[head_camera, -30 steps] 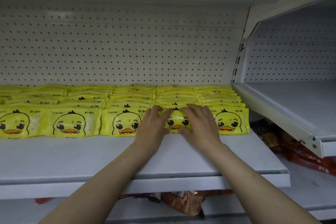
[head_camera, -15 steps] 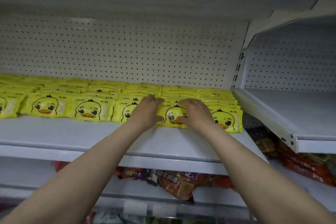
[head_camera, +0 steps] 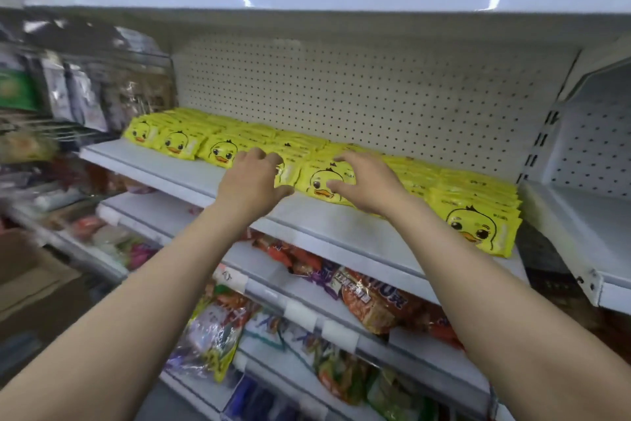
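Rows of flat yellow packs with a duck face lie on a white shelf [head_camera: 164, 164] in front of a pegboard back. My left hand [head_camera: 252, 181] grips one front-row pack [head_camera: 287, 172], fingers curled over its top and thumb at its front edge. My right hand [head_camera: 370, 183] arches over the neighbouring duck pack [head_camera: 317, 178], fingers curled at its back edge and thumb on the duck's face. Another duck pack [head_camera: 476, 226] lies at the row's right end. More duck packs [head_camera: 176, 144] lie to the left.
An upper shelf [head_camera: 307, 0] hangs close above. Below are shelves of colourful snack bags [head_camera: 372, 297]. A second white shelf unit [head_camera: 580, 226] adjoins on the right. Hanging bagged goods [head_camera: 85, 96] and a cardboard box [head_camera: 34, 280] are on the left.
Both hands lay flat on the packs before; now their fingers are curled around them. The view has pulled back and swung left, showing lower shelves and the left aisle.
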Demonstrator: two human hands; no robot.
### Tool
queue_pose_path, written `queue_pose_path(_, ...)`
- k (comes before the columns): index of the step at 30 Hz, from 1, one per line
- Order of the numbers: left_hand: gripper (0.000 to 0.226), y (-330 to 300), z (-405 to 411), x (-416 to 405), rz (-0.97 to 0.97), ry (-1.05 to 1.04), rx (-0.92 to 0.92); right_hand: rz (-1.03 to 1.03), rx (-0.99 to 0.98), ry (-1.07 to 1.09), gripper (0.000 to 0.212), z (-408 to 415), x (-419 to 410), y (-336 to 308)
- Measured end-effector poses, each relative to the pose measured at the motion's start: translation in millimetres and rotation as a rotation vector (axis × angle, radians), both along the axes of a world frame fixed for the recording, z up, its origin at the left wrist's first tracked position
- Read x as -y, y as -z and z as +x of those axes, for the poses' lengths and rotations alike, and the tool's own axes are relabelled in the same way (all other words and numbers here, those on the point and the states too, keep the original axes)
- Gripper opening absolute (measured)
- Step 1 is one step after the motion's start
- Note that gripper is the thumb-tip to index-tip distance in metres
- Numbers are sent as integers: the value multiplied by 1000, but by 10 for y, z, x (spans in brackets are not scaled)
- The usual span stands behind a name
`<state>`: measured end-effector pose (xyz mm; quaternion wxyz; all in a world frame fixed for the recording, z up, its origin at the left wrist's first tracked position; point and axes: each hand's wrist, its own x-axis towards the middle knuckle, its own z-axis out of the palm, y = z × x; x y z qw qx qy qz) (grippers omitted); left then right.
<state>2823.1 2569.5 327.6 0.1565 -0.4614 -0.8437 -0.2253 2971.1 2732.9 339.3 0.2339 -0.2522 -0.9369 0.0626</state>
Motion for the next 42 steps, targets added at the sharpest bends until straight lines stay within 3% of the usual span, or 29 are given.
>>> queue_pose_path(7,64,240,1,1265,105,-278,-64,-24,-52,-270,56,-424,889,112)
queue_pose_path(18,58,460,-615,2652,139,-617,24,-69,-9,-575,60,-1747,2112,333)
queue_pose_path(23,60,575,-1310,3149,138,-724,54,-120,-1,-685,60,-2601,2601,406)
queue_pose_path(34,57,738,-3388,4100,99,-843,63,-76,91,-705,59,-4835,3498,633)
queue_pose_path(42,57,1236,-4652,4497,46,-945,155,-101,215,-732,63,-6320,3814,1166)
